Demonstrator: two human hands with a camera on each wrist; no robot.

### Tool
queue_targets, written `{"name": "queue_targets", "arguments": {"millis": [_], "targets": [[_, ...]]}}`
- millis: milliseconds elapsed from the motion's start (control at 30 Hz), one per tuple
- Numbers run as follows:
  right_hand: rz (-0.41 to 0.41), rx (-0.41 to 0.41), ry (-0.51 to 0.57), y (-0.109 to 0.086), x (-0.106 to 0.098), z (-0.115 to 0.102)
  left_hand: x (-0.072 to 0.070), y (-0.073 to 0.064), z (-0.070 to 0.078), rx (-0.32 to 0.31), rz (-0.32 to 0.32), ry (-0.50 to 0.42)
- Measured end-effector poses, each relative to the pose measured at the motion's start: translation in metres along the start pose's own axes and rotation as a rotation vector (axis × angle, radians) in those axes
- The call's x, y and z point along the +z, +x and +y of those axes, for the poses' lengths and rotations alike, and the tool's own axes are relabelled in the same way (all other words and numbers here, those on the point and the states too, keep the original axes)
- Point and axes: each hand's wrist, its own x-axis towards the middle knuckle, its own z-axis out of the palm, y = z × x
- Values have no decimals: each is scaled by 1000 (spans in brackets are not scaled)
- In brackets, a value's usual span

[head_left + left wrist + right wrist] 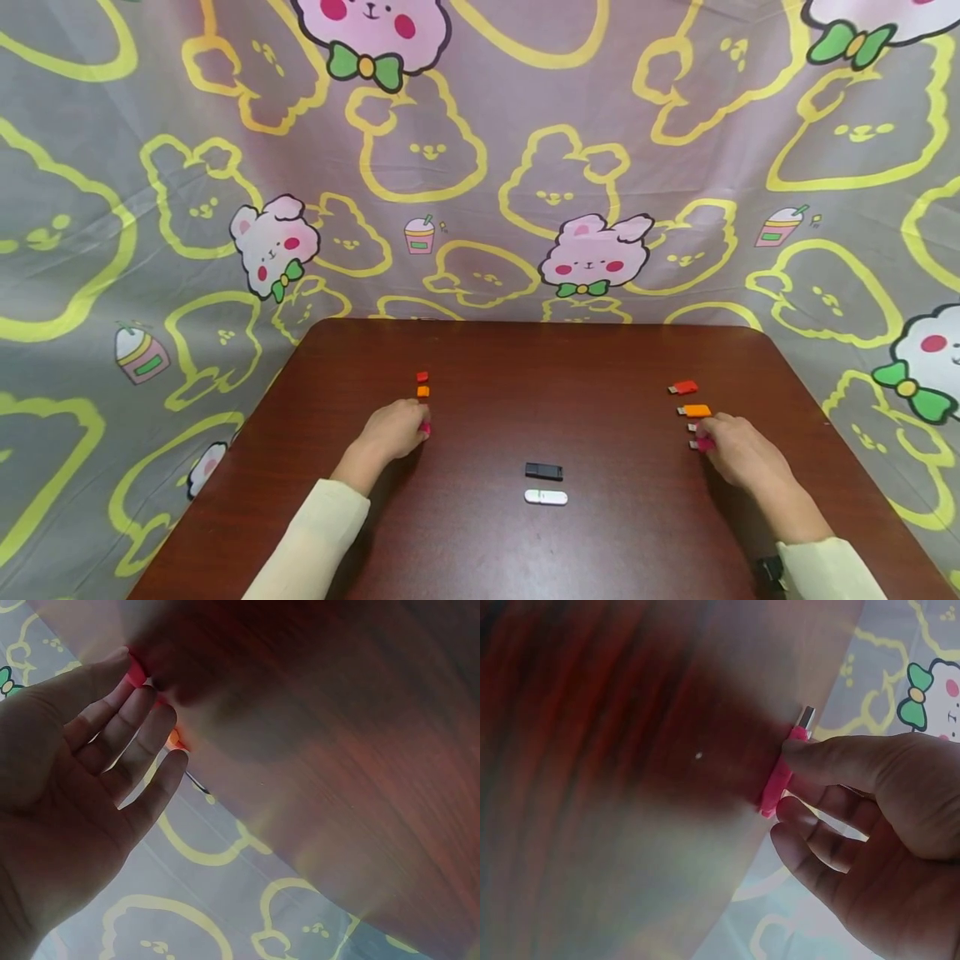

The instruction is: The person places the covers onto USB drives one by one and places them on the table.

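My left hand [393, 427] pinches a small pink USB cap [136, 673] between thumb and fingertips, low over the left part of the table. Just beyond it lie an orange cap [423, 391] and a red cap [422, 377]. On the right, my right hand [742, 450] pinches a pink USB stick [778, 780], its bare metal plug sticking out past the thumb. Another USB stick's metal plug [692, 427] shows beside those fingers, its body mostly hidden. Farther back are an orange USB stick [697, 411] and a red USB stick [684, 387], both with plugs exposed.
Near the middle of the brown table [480, 375] lie a black USB stick [543, 472] and a white USB stick [546, 497], one in front of the other. A patterned cloth [465, 183] hangs behind the table and along its sides.
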Motion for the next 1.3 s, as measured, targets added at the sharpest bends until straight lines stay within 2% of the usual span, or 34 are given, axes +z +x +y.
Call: {"name": "queue_targets", "arguments": {"millis": [167, 433, 567, 733, 1067, 1300], "targets": [[16, -34, -23, -1, 1, 2, 0, 1, 1, -2, -7, -2], [-12, 6, -48, -6, 0, 1, 2, 2, 0, -28, -42, -62], [25, -9, -34, -9, -1, -3, 0, 2, 2, -36, -41, -87], [89, -30, 8, -9, -3, -15, -4, 2, 8, -17, -13, -96], [48, 5, 54, -3, -2, -43, -7, 6, 28, 36, 19, -97], [92, -47, 94, 2, 5, -57, -3, 10, 37, 73, 28, -105]]}}
